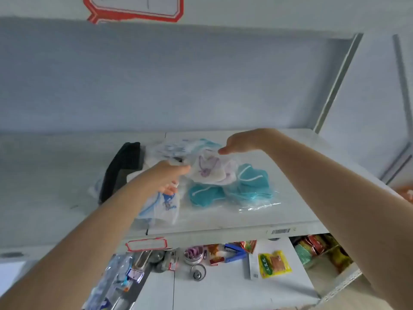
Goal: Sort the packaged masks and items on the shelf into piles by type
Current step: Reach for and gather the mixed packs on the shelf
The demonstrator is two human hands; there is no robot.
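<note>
On the shelf (290, 211) a heap of bagged masks (243, 186) lies in the middle, one printed mask pack (210, 168) on top. A dark bundle (123, 166) lies left of it. Another pack (161, 206) sits at the front-left, near the edge.

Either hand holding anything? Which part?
Both hands pinch the white mask packet: left hand at its left edge, right hand at its top edge. Exact finger contact is blurred.
</note>
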